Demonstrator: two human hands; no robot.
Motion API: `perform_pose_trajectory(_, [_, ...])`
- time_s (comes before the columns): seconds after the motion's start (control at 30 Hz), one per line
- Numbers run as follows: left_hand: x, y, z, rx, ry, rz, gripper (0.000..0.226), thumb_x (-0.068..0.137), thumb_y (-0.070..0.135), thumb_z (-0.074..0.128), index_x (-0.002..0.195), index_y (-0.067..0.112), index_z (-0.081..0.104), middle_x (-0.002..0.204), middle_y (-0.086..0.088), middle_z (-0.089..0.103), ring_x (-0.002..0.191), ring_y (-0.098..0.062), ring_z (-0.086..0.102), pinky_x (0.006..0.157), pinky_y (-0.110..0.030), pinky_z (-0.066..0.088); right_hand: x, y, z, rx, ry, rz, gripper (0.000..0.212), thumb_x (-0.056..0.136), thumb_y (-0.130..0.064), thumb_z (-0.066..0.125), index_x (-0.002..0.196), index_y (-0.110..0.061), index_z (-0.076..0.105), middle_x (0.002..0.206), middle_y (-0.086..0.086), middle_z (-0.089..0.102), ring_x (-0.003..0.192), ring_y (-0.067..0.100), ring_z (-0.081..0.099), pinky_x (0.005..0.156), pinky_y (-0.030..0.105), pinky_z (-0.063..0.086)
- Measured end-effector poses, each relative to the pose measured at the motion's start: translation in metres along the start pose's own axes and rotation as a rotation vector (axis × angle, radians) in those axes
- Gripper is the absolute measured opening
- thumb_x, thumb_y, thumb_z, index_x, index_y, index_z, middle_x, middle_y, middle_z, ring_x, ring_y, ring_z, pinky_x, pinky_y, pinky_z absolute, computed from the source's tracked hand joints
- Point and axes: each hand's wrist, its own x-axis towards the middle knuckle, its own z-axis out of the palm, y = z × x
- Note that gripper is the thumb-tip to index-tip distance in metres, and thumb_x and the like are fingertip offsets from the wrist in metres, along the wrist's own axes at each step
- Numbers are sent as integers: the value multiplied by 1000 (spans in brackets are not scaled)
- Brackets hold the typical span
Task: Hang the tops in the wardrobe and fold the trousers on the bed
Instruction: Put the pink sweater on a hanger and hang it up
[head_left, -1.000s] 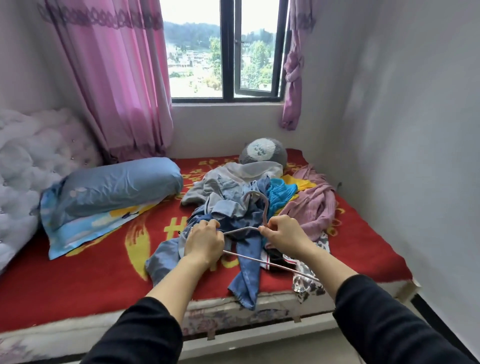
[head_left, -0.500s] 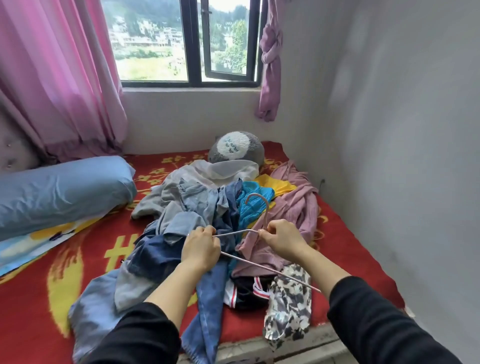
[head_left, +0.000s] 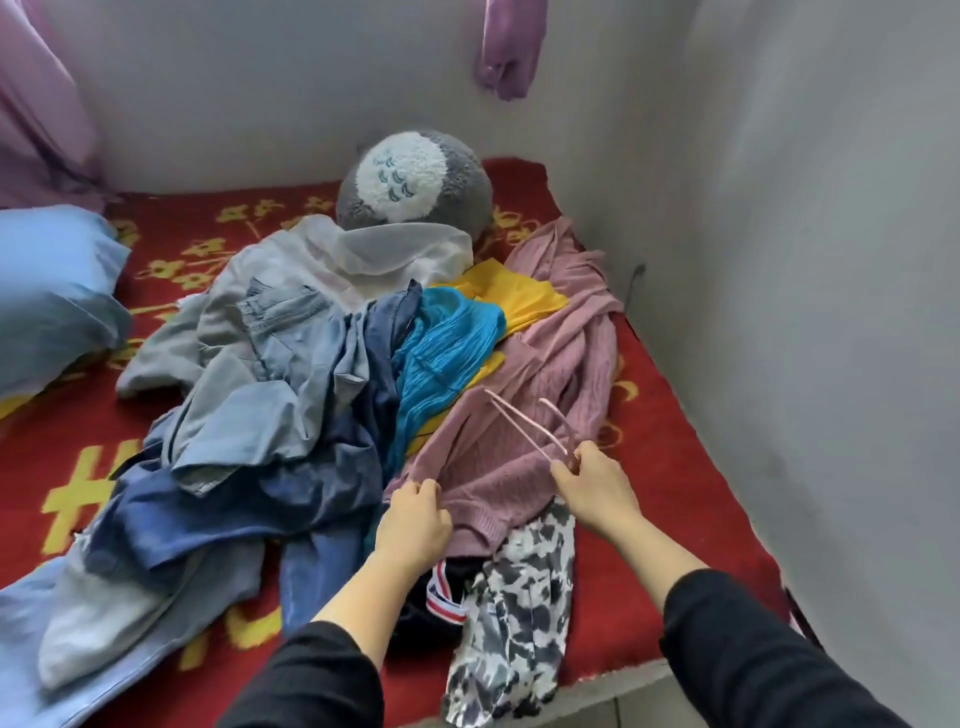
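Our left hand pinches the hem of the pink knit top, which lies to the near right of the grey cushion, while our right hand grips the hanger, whose wire could, we judge, snag the loose knit.

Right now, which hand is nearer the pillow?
Left. The left hand, pinching the pink sweater, is right of the pillow; the right hand, holding the hanger, farther right.

Grey plush cushion against the wall, blue pillow, pink curtain.
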Motion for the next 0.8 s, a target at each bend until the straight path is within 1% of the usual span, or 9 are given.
perform_pose_trajectory(0.17, [61, -5, 66, 190, -111, 141, 41, 89, 18, 45, 129, 13, 45, 134, -7, 45, 123, -28, 40, 95, -40, 42, 45, 53, 37, 36, 158, 148, 39, 102, -38, 28, 109, -10, 54, 109, 19, 65, 103, 39, 60, 73, 37, 37])
perform_pose_trajectory(0.3, [94, -10, 123, 340, -211, 274, 63, 86, 33, 54, 143, 18, 32, 151, -8, 29, 138, -29, 26, 107, -40, 34, 64, 98, 75, 23, 129, 169, 22, 102, -27, 30, 86, -22, 44, 85, 9, 63, 83, 38, 59, 63, 37, 35])
perform_pose_trajectory(0.37, [102, -15, 153, 455, -291, 278, 72, 82, 45, 59, 143, 21, 29, 154, -15, 19, 142, -35, 17, 111, -47, 28, 67, 119, 95, 84, 69, 195, 27, 101, -25, 33, 74, -21, 35, 71, 0, 55, 71, 34, 54, 59, 40, 36])
perform_pose_trajectory(0.43, [106, -19, 171, 575, -288, 282, 71, 74, 43, 69, 134, 20, 41, 145, -23, 32, 136, -42, 27, 105, -55, 32, 65, 133, 110, 170, 37, 172, 34, 101, -29, 35, 69, -19, 35, 63, 0, 50, 61, 26, 50, 59, 42, 37])
perform_pose_trajectory(0.5, [116, -17, 180, 650, -243, 324, 62, 55, 29, 84, 110, 14, 60, 113, -20, 57, 108, -43, 53, 84, -56, 48, 66, 141, 119, 206, 39, 136, 38, 101, -32, 36, 65, -20, 35, 61, 0, 49, 57, 20, 47, 57, 38, 36])
perform_pose_trajectory(0.53, [122, -14, 179, 669, -190, 376, 54, 53, 23, 85, 101, 13, 62, 101, -17, 60, 95, -40, 57, 76, -53, 50, 66, 142, 121, 214, 38, 135, 39, 101, -32, 36, 64, -21, 35, 61, -1, 49, 56, 18, 47, 56, 36, 35])
perform_pose_trajectory(0.63, [138, -6, 159, 574, -278, 350, 35, 87, 33, 62, 117, 17, 55, 114, -7, 61, 106, -31, 56, 84, -40, 47, 64, 140, 117, 260, 38, 153, 39, 101, -34, 35, 65, -19, 37, 60, 0, 48, 56, 19, 46, 55, 37, 34])
perform_pose_trajectory(0.73, [140, 7, 118, 294, -487, 241, 34, 88, 57, 52, 90, 23, 58, 96, -2, 66, 89, -24, 59, 71, -30, 42, 57, 129, 98, 338, 46, 256, 39, 100, -39, 34, 79, -11, 51, 66, 3, 55, 60, 22, 51, 58, 37, 41])
perform_pose_trajectory(0.8, [135, 16, 82, 142, -505, 157, 41, 87, 62, 49, 80, 23, 59, 85, 2, 64, 79, -19, 57, 69, -29, 42, 52, 118, 81, 347, 47, 316, 42, 101, -38, 32, 84, -7, 55, 70, 4, 58, 60, 19, 52, 56, 33, 40])
